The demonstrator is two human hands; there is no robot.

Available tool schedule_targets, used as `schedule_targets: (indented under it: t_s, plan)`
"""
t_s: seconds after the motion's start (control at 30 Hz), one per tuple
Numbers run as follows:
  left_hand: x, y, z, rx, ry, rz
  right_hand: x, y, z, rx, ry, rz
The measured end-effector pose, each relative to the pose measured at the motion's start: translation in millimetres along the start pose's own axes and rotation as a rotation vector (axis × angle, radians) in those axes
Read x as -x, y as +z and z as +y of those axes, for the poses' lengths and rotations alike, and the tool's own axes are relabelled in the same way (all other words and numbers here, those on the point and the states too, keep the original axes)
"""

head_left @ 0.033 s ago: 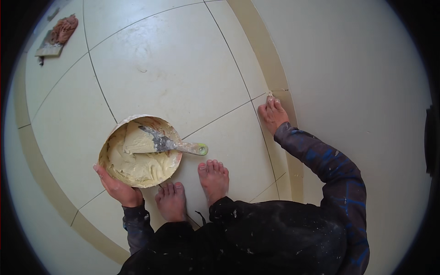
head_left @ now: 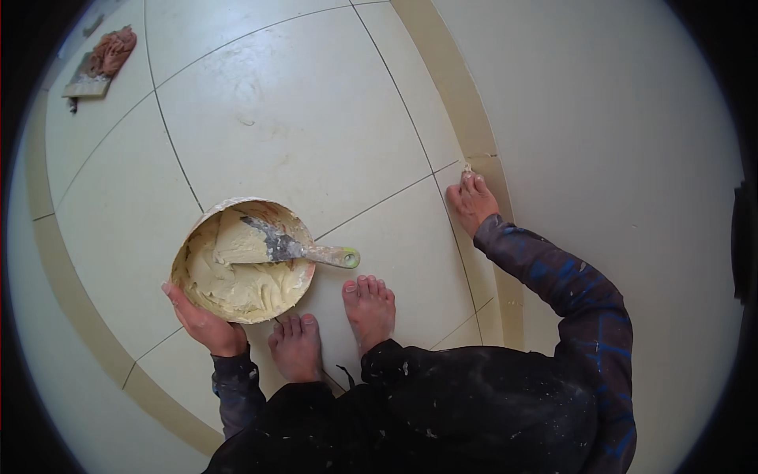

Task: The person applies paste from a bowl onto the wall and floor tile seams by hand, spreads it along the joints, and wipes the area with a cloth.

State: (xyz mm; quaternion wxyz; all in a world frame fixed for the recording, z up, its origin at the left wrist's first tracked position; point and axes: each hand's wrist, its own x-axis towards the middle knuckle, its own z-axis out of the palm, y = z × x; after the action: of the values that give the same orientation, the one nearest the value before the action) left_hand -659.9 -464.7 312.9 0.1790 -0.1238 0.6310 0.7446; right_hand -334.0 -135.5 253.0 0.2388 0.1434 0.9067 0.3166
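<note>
Cradled at its lower left rim by my left hand [head_left: 207, 328], a round bucket [head_left: 303, 229] tilts its mouth up toward me. Inside is thick cream-coloured paste [head_left: 251, 291]. A putty knife [head_left: 312, 252] rests across the bucket, blade in the paste and smeared handle sticking out past the right rim. Over at the right, my right hand [head_left: 475, 204] is down where the floor meets the tan skirting tile [head_left: 482, 164], its fingers bent together. A small dab of cream paste [head_left: 467, 167] shows at the fingertips; whatever the fingers may grip is hidden.
Large cream floor tiles [head_left: 260, 103] with dark joints spread ahead. A plain pale wall [head_left: 608, 158] rises on the right. At the far left lie a flat-bladed tool [head_left: 85, 87] and a crumpled reddish cloth [head_left: 114, 50]. My bare feet [head_left: 369, 312] stand near the bucket.
My right hand has shifted very slightly toward me along the skirting. The bucket, the putty knife and my left hand look almost unchanged.
</note>
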Motion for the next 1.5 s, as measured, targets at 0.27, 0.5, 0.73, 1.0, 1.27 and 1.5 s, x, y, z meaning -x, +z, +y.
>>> schedule_targets:
  t_s: [0.27, 0.5, 0.73, 1.0, 1.27, 1.5]
  plan:
    - [-6.0, -12.2, 0.8, -0.037, 0.012, -0.013, -128.6, -81.8, 71.8, -0.267, 0.102, 0.070]
    - [-3.7, -7.5, 2.1, 0.045, -0.085, -0.068, -264.1, 71.1, 163.9, 1.570, 0.343, 0.464]
    - [-23.6, -9.3, 0.2, -0.050, 0.010, -0.038, -198.3, -34.3, 82.9, 0.635, 0.063, -0.199]
    - [-12.3, -7.8, 1.5, -0.106, 0.041, -0.005, -208.1, -84.5, 93.6, -0.301, -0.024, -0.066]
    - [-23.2, -31.1, -2.6, -0.050, 0.045, -0.097, -190.8, -49.2, 68.9, -0.102, 0.134, 0.133]
    - [-6.6, -48.9, 9.0, 0.021, 0.040, -0.114, -12.7, -141.7, -36.3, -0.773, 0.191, -0.187]
